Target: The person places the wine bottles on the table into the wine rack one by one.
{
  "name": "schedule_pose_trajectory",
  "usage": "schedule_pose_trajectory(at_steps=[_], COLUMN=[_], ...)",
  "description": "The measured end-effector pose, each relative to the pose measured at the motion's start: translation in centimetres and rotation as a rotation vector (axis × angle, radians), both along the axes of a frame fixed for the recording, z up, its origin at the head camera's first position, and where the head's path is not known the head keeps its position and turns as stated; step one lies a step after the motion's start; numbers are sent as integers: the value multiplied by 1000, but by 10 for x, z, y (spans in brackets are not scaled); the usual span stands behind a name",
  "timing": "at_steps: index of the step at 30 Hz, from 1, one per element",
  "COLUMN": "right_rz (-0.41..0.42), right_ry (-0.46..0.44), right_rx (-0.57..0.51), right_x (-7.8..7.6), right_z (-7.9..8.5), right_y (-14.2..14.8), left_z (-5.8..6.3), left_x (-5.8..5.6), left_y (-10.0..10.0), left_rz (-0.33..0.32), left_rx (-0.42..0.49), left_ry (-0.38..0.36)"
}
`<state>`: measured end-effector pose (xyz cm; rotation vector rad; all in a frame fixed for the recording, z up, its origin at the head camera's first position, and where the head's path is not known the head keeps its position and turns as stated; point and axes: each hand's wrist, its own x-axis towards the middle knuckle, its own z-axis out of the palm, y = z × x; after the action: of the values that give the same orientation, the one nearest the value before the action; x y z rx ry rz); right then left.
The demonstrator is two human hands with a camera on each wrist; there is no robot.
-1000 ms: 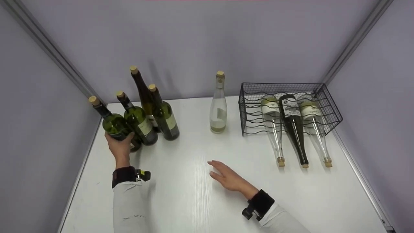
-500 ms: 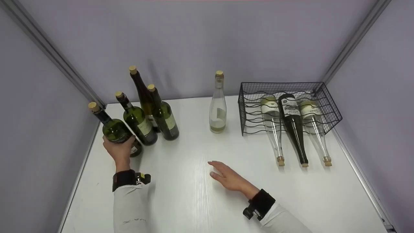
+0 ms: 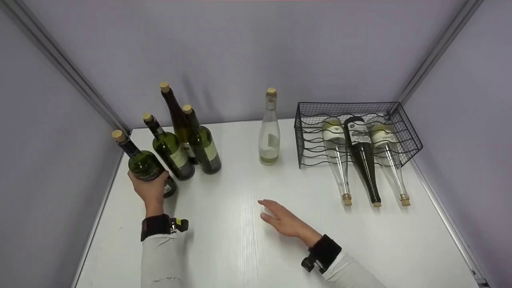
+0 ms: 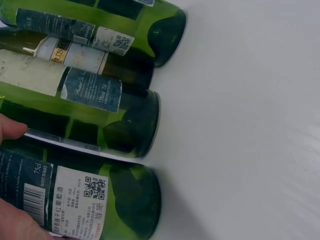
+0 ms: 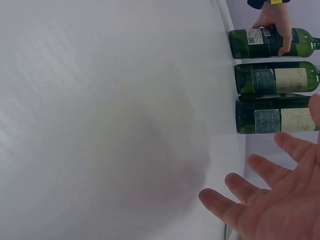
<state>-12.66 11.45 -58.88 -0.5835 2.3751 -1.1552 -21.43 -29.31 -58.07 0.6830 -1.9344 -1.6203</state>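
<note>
My left hand (image 3: 149,190) grips the body of a corked green wine bottle (image 3: 143,163) at the left of the table in the head view. In the left wrist view, the thumb and fingers lie on either side of this wine bottle (image 4: 131,200), whose back label shows. Just right of it stand two more green wine bottles, one (image 3: 171,150) close by and another (image 3: 205,146) farther right. Between and behind those is a brown bottle (image 3: 176,114). My right hand (image 3: 283,221) hovers over the middle of the table, fingers extended, holding nothing.
A clear corked bottle (image 3: 269,140) stands upright near the back wall. To its right, a black wire rack (image 3: 310,154) holds three bottles lying with their necks forward, a dark one (image 3: 362,154) between two clear ones. Walls border the white table (image 3: 228,240) at left, back and right.
My left hand and the gripped wine bottle have moved slightly toward me, away from the neighbouring bottles. The right hand has stayed almost still.
</note>
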Motion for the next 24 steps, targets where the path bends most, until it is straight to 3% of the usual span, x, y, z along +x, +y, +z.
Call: schedule_pose_trajectory(at_steps=[7, 15, 24], right_rz=[1, -13, -31], right_ry=[1, -8, -25], right_rx=[8, -16, -23], right_x=[0, -2, -3], right_z=[-1, 5, 6], right_y=[1, 4, 7], left_z=[-2, 14, 31], left_x=[2, 3, 17], left_y=[2, 11, 42], left_rz=[9, 2, -77], left_rx=[-63, -218, -300], left_ry=[81, 214, 137])
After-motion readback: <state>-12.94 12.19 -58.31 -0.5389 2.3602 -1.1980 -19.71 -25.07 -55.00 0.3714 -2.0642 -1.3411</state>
